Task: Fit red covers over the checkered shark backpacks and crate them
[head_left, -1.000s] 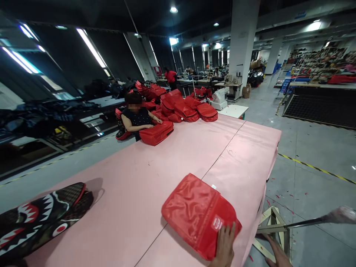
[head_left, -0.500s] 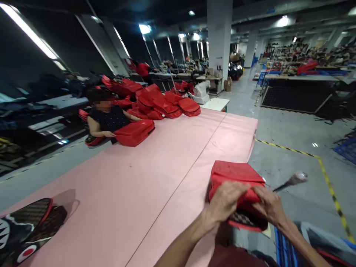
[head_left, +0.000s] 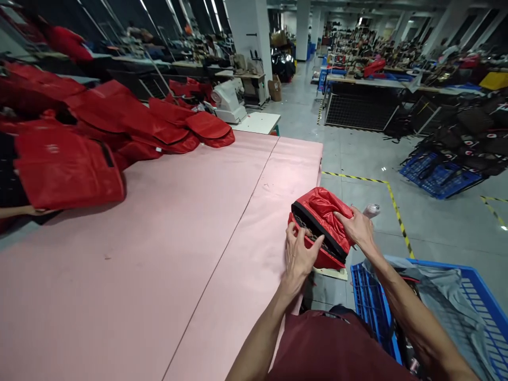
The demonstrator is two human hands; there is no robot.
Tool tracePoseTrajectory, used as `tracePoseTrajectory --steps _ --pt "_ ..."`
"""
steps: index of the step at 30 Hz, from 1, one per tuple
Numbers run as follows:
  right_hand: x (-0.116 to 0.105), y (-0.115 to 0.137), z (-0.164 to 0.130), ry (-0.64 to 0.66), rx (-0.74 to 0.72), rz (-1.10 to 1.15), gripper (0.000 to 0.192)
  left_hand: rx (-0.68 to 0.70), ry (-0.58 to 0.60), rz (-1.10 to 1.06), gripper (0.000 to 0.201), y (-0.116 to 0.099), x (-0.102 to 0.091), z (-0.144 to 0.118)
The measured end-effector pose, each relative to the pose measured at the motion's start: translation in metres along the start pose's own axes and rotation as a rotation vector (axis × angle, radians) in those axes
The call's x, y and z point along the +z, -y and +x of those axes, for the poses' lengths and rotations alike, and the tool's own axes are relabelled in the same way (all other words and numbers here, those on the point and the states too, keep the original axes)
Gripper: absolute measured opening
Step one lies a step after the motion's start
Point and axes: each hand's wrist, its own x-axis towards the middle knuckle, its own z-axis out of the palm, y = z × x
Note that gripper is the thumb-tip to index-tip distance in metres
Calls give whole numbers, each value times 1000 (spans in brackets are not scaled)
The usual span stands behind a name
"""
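Observation:
A red bag with a black-trimmed opening is at the right edge of the pink-covered table. Its mouth gapes toward me, and a dark patterned lining shows inside. My left hand grips the near rim, thumb and fingers curled at the opening. On the far right side of the bag, my right hand pinches the crumpled red fabric. A pole with a clear-wrapped end sticks out just beyond my right hand.
A blue crate with grey cloth stands to my right. At the far left, a co-worker's hand holds another red bag. Red bags are heaped behind it, near a white sewing machine. Yellow-black tape marks the floor.
My view has swung right. The red bag has been turned so its opening faces me, and my hands have moved apart around it. The co-worker's bag now stands raised.

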Motion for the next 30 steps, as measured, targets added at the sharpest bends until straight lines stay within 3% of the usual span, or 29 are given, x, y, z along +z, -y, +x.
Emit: tracePoseTrajectory --steps 3,6,9,12,14,16,20,22,24,27,30 --pt "-1 2 3 7 -32 15 59 -36 1 -25 17 12 -6 12" --pt "-2 -1 17 6 -62 43 56 -86 68 -97 14 55 -23 2" --pt "-1 -9 35 1 -69 70 51 -249 43 -146 27 117 -38 -38" --pt "5 -16 44 19 -142 78 50 -525 55 -234 50 167 -34 -89" --pt "9 -15 43 10 -245 100 51 -632 92 -218 54 181 -23 -112" --pt "12 -9 36 -70 -410 169 52 -650 184 -53 45 181 -17 -118" --pt "18 12 9 -243 -763 200 53 -448 447 630 28 156 -28 -87" --pt "25 20 -10 -233 -846 86 57 -271 541 886 41 140 -35 -61" --pt "35 24 -27 -203 -898 -56 71 22 574 1006 61 125 -34 -33" --pt "49 25 -44 -201 -911 -199 90 469 708 1047 79 107 -13 11" --pt "57 18 -53 -260 -846 -217 78 542 952 1050 99 102 22 45"
